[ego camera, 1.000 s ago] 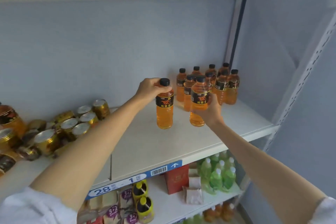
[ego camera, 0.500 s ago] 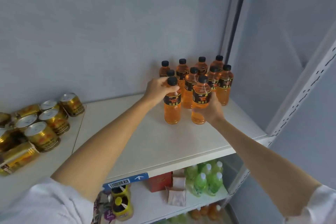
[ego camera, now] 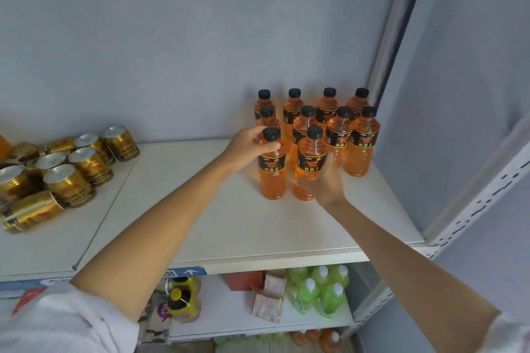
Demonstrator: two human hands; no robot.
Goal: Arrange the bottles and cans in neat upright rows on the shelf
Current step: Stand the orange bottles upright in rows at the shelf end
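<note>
Gripping two bottles [ego camera: 272, 178], fingers [ego camera: 265, 147] curled.

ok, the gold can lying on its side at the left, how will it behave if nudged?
The gold can lies on its side near the shelf front, so it would probably roll, maybe off the edge. It looks like rigid metal, unlikely to flex. The upright cans behind it may stop it rolling backward.

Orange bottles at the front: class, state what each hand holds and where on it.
The left hand grips the front-left bottle by its neck, under the cap. The right hand holds the front-right bottle round its lower body.
</note>
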